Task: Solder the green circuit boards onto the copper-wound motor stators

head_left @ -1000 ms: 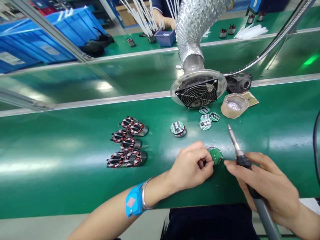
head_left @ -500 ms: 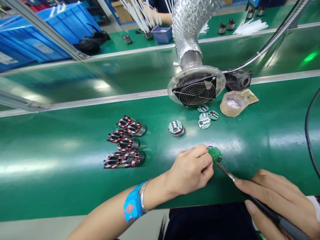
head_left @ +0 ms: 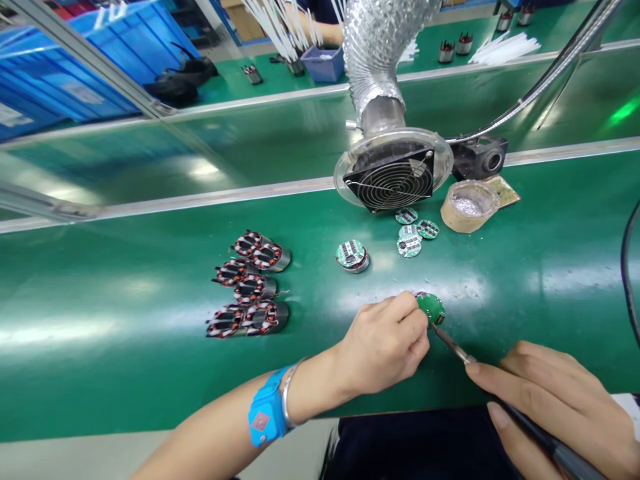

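Note:
A round green circuit board sits low over the bench, its plain side facing me. The closed fingers of my left hand grip its left edge; what else they pinch is hidden. In my right hand is a soldering iron, held like a pen, its tip meeting the board's lower edge. Beyond them stands a motor stator with a board on top. Several loose round circuit boards lie to its right. On the left, several stators with copper windings are grouped together.
A fume extractor fan on a silver duct hangs over the bench. To its right are a tub of solder-like silvery material and a black holder. A cable runs down the right. Another person's arm shows behind.
Very little differs. Both hands, the circuit board and the soldering iron keep nearly the same places, with the iron's tip still at the board's lower edge. The view has shifted slightly.

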A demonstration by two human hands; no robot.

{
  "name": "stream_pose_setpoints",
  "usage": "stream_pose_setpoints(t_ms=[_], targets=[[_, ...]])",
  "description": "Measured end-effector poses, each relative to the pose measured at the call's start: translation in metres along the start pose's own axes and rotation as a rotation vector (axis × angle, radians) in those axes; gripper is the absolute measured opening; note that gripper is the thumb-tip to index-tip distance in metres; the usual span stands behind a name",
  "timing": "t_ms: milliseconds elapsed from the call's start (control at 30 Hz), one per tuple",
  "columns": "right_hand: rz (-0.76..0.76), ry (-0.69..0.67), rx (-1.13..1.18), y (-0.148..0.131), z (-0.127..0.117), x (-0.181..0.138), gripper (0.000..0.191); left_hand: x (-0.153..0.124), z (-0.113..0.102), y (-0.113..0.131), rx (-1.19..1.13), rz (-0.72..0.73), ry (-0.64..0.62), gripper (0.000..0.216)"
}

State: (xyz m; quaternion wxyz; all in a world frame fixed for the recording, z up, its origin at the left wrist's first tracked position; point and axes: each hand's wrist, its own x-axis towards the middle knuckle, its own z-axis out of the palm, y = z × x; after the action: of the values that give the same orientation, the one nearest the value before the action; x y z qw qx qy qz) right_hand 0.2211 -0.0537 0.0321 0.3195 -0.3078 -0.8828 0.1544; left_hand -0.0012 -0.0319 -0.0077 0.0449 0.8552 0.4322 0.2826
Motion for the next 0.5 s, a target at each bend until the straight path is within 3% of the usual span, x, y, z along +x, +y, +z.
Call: stream_pose_setpoints(t_ms=[500], targets=[[-0.007, 0.029, 0.005, 0.0026, -0.0019, -0.0055, 0.033, 0.0001, 0.0002, -0.0002, 0.044, 0.033, 0.005, 0.021]])
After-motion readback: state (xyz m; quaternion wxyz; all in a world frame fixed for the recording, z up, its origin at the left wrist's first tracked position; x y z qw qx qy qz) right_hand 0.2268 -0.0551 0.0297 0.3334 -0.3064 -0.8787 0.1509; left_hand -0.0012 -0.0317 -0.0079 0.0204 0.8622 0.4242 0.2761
